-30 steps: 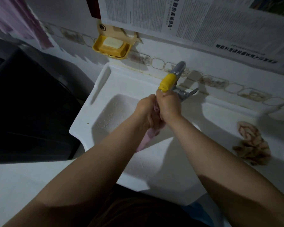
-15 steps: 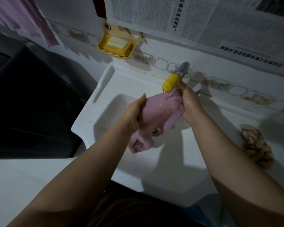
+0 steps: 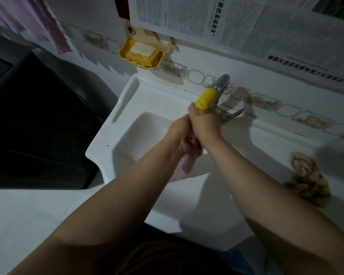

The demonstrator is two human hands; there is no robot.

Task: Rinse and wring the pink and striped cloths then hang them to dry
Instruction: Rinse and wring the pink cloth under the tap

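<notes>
Over the white sink [image 3: 127,108] both my hands grip the pink cloth [image 3: 184,165], bunched into a tight roll. My left hand [image 3: 180,135] and my right hand [image 3: 205,124] are pressed together just below the yellow-tipped tap [image 3: 207,98]. The cloth's lower end hangs out beneath my fists into the basin. A twisted, striped beige cloth [image 3: 306,179] lies on the sink's right ledge, apart from my hands.
A yellow soap dish [image 3: 141,54] with a bar of soap is fixed to the wall above the sink. Newspaper sheets [image 3: 246,24] cover the wall. A pink cloth [image 3: 28,22] hangs at the top left. A dark appliance [image 3: 34,120] stands left of the sink.
Half a second ago the pink cloth was spread between my hands under the tap. My hands have now come together and bunched it into a tight roll.
</notes>
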